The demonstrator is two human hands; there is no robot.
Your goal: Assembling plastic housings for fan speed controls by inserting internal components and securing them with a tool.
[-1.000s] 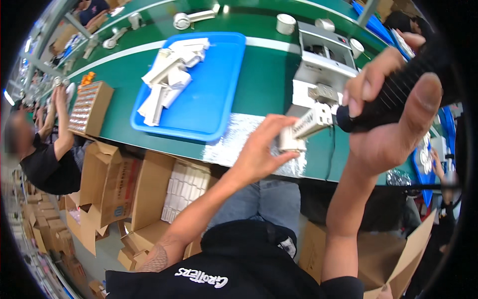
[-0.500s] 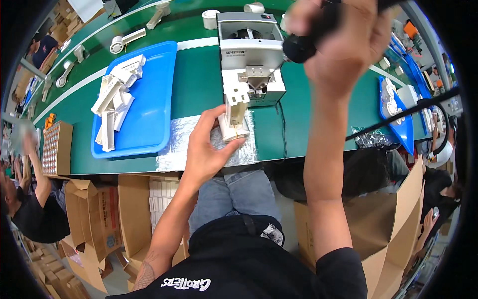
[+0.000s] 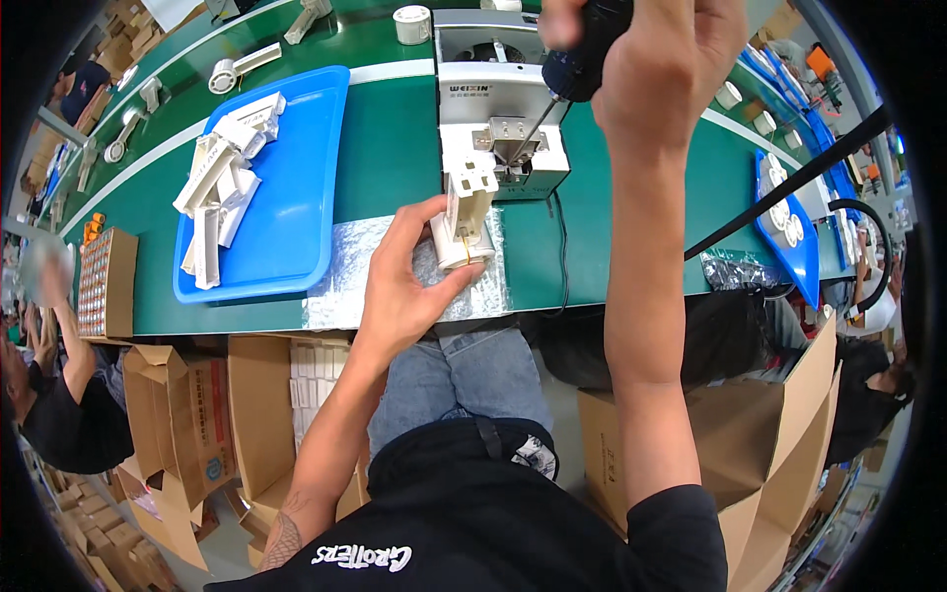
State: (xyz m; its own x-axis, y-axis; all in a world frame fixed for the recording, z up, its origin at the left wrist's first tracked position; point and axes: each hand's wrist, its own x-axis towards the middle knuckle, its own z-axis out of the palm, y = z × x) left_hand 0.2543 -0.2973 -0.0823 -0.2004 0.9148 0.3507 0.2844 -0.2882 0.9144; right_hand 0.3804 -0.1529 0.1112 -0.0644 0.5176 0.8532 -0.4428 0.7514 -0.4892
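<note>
My right hand (image 3: 663, 84) grips a black electric screwdriver (image 3: 584, 67) above the right side of a silver screw feeder (image 3: 493, 101). Its thin bit slants down and left to the metal pickup block at the feeder's front; whether the tip touches a screw is too small to tell. Below the feeder, my left hand (image 3: 402, 281) closes thumb and fingers around the round base of a white plastic lamp-like housing (image 3: 472, 209). That housing stands upright on a silvery sheet (image 3: 345, 281), and a thin yellowish wire shows at its base.
A blue tray (image 3: 296, 232) with a pile of white plastic arms (image 3: 222, 183) lies to the left. On the right is a blue bin (image 3: 794, 252) of round white parts. A black cable (image 3: 779, 192) crosses beside my right forearm. Open cartons (image 3: 261, 414) stand below the table edge.
My right hand has brought the screwdriver down and left, its bit now at the feeder's pickup block. My left hand keeps its hold on the white housing.
</note>
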